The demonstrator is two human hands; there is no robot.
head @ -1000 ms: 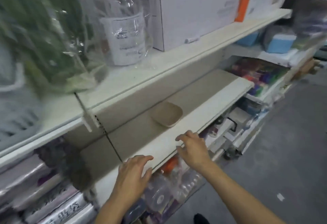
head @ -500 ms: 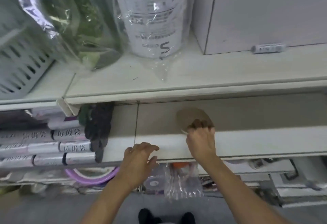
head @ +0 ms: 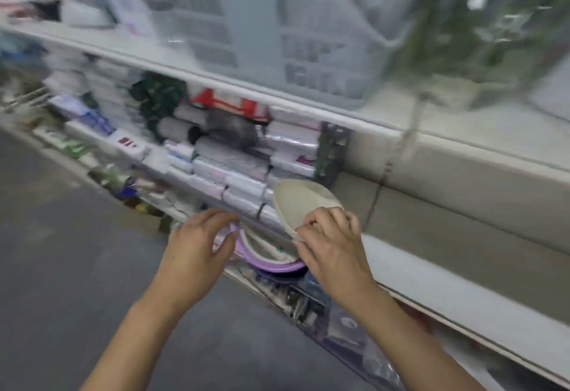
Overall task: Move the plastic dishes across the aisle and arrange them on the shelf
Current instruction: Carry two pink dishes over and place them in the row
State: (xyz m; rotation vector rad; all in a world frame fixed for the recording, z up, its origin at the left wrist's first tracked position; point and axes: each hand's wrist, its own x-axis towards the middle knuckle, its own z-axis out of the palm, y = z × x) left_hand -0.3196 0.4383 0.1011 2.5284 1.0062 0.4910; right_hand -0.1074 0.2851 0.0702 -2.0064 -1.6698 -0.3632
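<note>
The right hand (head: pixel 334 250) now pinches the beige dish (head: pixel 303 204) by its near edge and has lifted it clear of the shelf (head: pixel 462 282), where it lay flat half a second ago. The dish tilts, held in front of the stacked packets (head: pixel 234 168). The left hand (head: pixel 197 248) has left the shelf edge and hovers released, fingers spread, apparently over a purple basin (head: pixel 271 262); blur smears the rest.
</note>
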